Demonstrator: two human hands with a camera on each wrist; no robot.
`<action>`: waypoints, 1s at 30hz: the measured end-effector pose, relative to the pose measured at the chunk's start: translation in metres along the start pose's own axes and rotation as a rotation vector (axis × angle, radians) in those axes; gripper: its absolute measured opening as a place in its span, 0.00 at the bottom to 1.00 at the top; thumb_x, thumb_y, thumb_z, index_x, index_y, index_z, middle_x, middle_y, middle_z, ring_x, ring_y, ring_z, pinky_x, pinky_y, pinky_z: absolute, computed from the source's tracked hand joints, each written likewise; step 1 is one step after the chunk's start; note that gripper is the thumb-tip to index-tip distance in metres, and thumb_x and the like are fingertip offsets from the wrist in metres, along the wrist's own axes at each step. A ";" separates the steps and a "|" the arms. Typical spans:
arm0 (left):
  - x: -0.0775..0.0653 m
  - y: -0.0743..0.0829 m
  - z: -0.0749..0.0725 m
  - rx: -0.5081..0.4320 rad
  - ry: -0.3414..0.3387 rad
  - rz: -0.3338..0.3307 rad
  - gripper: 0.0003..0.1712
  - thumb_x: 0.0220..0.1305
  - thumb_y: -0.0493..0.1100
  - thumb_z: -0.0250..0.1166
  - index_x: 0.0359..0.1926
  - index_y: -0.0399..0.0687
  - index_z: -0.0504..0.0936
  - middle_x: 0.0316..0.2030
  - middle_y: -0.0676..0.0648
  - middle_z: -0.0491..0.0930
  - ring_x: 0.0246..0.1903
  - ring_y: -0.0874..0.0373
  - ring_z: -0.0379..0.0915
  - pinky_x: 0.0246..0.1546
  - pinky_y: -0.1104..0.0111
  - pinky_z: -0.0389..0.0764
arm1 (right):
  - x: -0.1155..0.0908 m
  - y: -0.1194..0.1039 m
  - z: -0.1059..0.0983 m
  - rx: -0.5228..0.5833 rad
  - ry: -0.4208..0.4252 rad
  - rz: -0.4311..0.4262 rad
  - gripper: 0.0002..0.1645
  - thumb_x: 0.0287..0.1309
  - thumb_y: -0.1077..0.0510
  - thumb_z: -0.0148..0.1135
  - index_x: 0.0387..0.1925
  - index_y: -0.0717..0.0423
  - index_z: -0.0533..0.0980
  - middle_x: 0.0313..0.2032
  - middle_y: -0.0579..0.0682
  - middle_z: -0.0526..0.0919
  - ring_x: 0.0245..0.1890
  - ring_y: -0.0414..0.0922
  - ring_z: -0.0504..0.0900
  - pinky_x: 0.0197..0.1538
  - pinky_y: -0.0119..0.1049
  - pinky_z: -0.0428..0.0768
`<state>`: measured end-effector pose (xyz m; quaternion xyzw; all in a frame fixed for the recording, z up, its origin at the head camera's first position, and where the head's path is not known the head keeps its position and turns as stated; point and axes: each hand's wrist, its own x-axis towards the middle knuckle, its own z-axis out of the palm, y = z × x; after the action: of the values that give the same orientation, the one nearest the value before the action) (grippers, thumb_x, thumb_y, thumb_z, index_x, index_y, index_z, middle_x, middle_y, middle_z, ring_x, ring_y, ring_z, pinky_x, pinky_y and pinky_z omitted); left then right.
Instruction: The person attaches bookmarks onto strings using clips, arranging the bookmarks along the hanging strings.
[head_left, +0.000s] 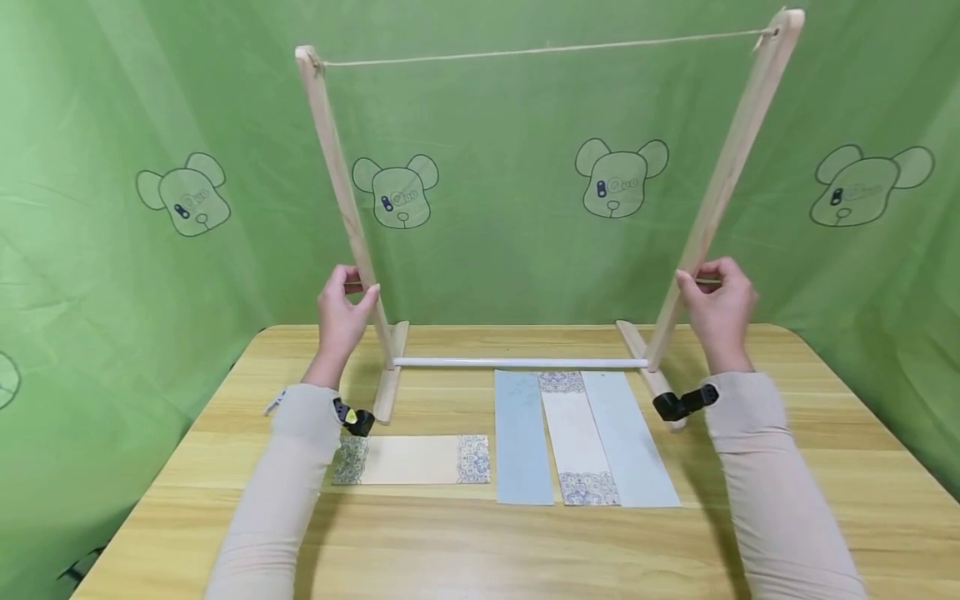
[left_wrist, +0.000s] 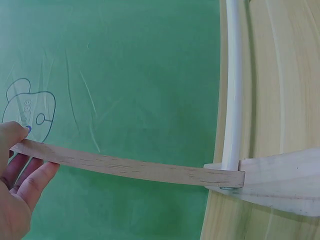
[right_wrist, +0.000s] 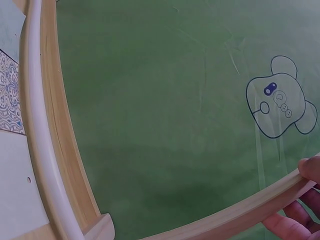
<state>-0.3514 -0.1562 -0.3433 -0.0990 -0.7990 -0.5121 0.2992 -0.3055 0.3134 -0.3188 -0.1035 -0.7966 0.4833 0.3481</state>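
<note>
A wooden stand spans the far half of the table, with two uprights, feet and a white crossbar (head_left: pixel 517 362). My left hand (head_left: pixel 347 312) grips the left upright (head_left: pixel 337 167) on its lower part, thumb on the near side. On the opposite side my right hand (head_left: pixel 722 308) holds the right upright (head_left: pixel 733 158) at about the same height, between thumb and fingers. A thin string (head_left: pixel 547 51) stretches between the two tops. In the left wrist view, the crossbar meets the upright at the wooden foot (left_wrist: pixel 280 180).
On the wooden table (head_left: pixel 420 550) lie a blue strip (head_left: pixel 521 450), a lace-patterned strip (head_left: pixel 577 437) and a pale blue strip (head_left: pixel 630 442) side by side. Another patterned strip (head_left: pixel 412 460) lies crosswise to their left. A green curtain (head_left: pixel 495 250) with bear outlines hangs behind.
</note>
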 end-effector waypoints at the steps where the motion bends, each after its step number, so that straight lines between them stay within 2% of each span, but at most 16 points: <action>1: 0.000 -0.001 -0.001 0.003 0.001 0.000 0.16 0.58 0.34 0.65 0.46 0.33 0.72 0.42 0.38 0.78 0.43 0.49 0.76 0.44 0.63 0.81 | 0.000 -0.001 0.001 0.000 -0.001 0.001 0.09 0.57 0.58 0.64 0.33 0.54 0.71 0.30 0.38 0.75 0.27 0.25 0.74 0.32 0.15 0.77; 10: -0.001 -0.001 -0.011 0.015 -0.016 -0.048 0.16 0.59 0.34 0.64 0.47 0.34 0.72 0.44 0.39 0.77 0.44 0.50 0.75 0.39 0.67 0.81 | -0.005 -0.002 0.010 -0.006 -0.026 -0.006 0.11 0.57 0.58 0.64 0.36 0.59 0.71 0.35 0.50 0.78 0.28 0.27 0.75 0.33 0.16 0.78; 17: -0.002 -0.003 -0.014 0.028 -0.024 -0.061 0.17 0.60 0.35 0.64 0.48 0.34 0.72 0.45 0.39 0.77 0.46 0.49 0.74 0.37 0.69 0.82 | -0.006 -0.002 0.013 -0.005 -0.013 -0.022 0.11 0.57 0.58 0.64 0.34 0.59 0.71 0.32 0.44 0.77 0.27 0.28 0.75 0.31 0.16 0.77; 23: -0.001 -0.001 -0.015 0.029 -0.009 -0.035 0.16 0.60 0.35 0.64 0.48 0.34 0.72 0.44 0.39 0.78 0.45 0.49 0.75 0.37 0.67 0.82 | -0.005 -0.003 0.013 0.008 -0.010 -0.027 0.11 0.57 0.58 0.64 0.34 0.59 0.71 0.31 0.41 0.75 0.28 0.27 0.75 0.32 0.16 0.77; 30: -0.002 0.003 -0.014 0.038 0.012 -0.016 0.16 0.59 0.34 0.64 0.47 0.33 0.72 0.44 0.38 0.77 0.44 0.48 0.75 0.42 0.63 0.81 | -0.003 -0.006 0.011 -0.004 -0.022 -0.030 0.12 0.56 0.57 0.65 0.34 0.58 0.71 0.30 0.40 0.75 0.27 0.26 0.74 0.31 0.16 0.77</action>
<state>-0.3433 -0.1669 -0.3382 -0.0838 -0.8075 -0.4999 0.3018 -0.3094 0.3007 -0.3188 -0.0869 -0.8028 0.4777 0.3462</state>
